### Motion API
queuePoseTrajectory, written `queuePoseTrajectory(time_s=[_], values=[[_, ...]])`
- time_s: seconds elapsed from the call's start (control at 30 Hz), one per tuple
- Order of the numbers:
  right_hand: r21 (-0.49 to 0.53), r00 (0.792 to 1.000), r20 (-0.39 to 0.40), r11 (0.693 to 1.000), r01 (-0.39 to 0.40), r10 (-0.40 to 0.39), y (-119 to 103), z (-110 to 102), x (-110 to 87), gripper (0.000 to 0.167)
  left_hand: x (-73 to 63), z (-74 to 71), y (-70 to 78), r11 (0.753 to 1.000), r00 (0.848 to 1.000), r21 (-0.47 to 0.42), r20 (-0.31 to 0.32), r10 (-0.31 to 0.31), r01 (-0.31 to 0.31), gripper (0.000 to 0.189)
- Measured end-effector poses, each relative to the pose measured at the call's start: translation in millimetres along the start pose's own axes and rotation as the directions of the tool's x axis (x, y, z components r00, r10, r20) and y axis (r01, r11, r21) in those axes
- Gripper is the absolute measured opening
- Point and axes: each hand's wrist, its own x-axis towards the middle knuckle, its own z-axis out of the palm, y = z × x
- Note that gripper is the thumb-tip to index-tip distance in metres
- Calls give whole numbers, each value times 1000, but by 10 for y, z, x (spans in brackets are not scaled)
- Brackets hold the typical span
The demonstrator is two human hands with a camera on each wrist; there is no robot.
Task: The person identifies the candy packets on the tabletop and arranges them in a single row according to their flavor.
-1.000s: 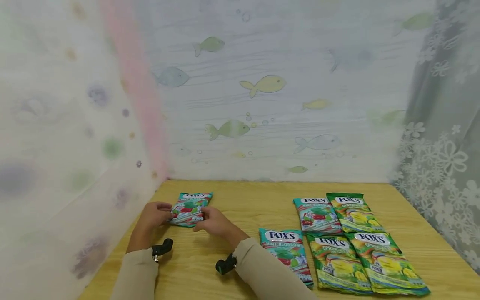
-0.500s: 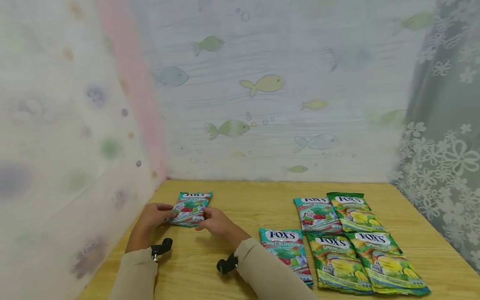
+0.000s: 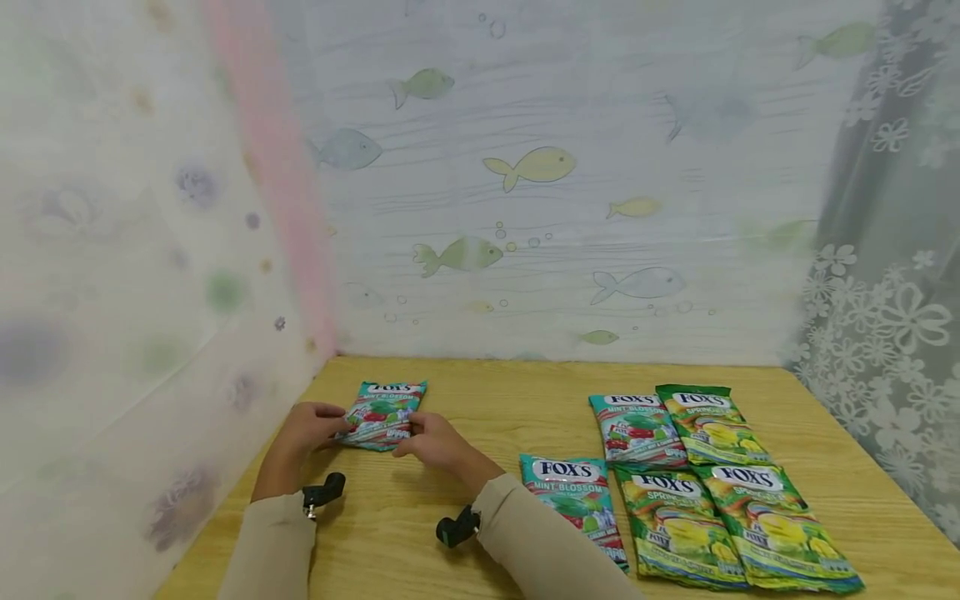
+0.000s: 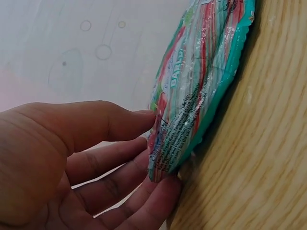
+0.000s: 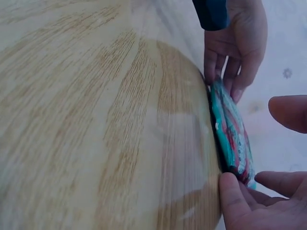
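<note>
A turquoise bag of Fox's Mint Blossom candy [image 3: 381, 415] lies at the table's far left, between the two hands. My left hand [image 3: 306, 433] pinches its left edge. In the left wrist view, the thumb [image 4: 132, 122] presses on the printed face while the other fingers come in beneath the edge. At the right edge of the bag, my right hand [image 3: 438, 443] touches it with its fingertips. The right wrist view has the right thumb [image 5: 290, 112] apart from the bag and the fingers [image 5: 235, 196] low beside its end, close to the tabletop.
Two more Mint Blossom bags [image 3: 576, 496] [image 3: 639, 429] lie to the right on the wooden table [image 3: 450, 383]. Beside them are three green and yellow Springs bags [image 3: 708, 425] [image 3: 678, 525] [image 3: 776, 525]. A fish-patterned sheet [image 3: 525, 208] hangs behind. Black mounts [image 3: 324, 492] sit on both wrists.
The hands and the bag between them have barely shifted, and the right thumb has moved slightly right. The head view has tilted a little. The other bags lie as before.
</note>
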Motion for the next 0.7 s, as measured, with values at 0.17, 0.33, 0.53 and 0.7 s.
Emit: queuePoseTrajectory(time_s=[0.17,0.33,0.53,0.7], values=[[-16,999,-32,1000,-5,4,-44,1,-31,75,-48,-41,68,999,999,31,-11,39,-38,58],[-74,995,-100,997,-37,30,-102,-30,-103,74,-99,-50,184,991,996,105,-25,80,-77,65],[-86,994,-111,996,-17,7,-148,-125,-197,74,-131,-31,358,981,992,155,-27,120,-115,68],[-74,994,-105,997,10,-18,-139,-264,-271,73,-153,9,482,976,988,164,-30,151,-144,70]])
